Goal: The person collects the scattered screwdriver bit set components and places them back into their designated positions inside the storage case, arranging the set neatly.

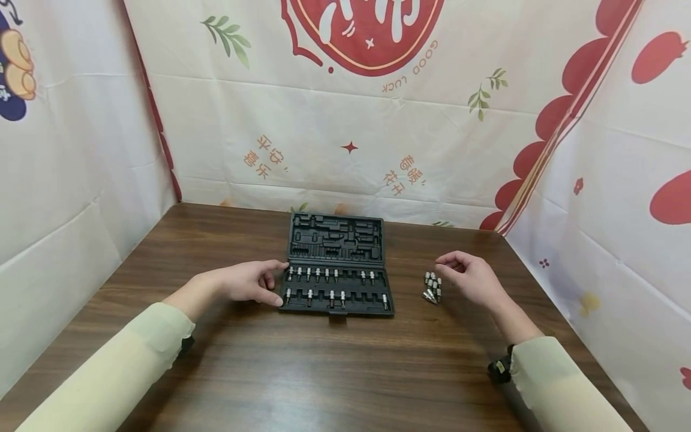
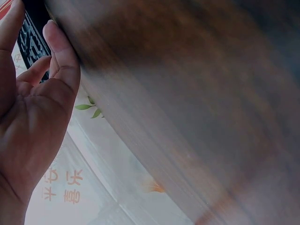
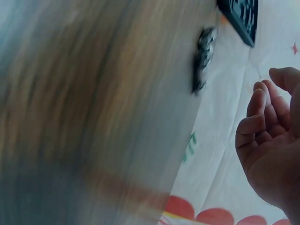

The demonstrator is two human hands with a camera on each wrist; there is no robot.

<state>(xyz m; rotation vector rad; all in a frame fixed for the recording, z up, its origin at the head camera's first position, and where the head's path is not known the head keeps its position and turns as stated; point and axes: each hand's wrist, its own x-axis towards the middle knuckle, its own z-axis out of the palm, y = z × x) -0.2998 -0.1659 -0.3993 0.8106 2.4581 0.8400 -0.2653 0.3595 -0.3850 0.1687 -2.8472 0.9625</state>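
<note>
An open black tool case (image 1: 337, 311) lies in the middle of the wooden table (image 1: 324, 372), its lid (image 1: 336, 237) folded back flat. Two rows of small metal bits (image 1: 317, 275) stand in its tray. My left hand (image 1: 275, 282) rests against the case's left edge, index finger and thumb touching it. The left wrist view shows that hand (image 2: 33, 93) relaxed beside the case (image 2: 35, 40). A pile of loose bits (image 1: 432, 287) lies right of the case. My right hand (image 1: 444, 267) hovers just right of the pile, fingers loosely curled and empty. The right wrist view is blurred, with the hand (image 3: 272, 136), pile (image 3: 204, 56) and case (image 3: 241, 16) visible.
Printed cloth walls (image 1: 345, 120) close in the table at the back and on both sides. Bare wood stretches in front of the case toward me.
</note>
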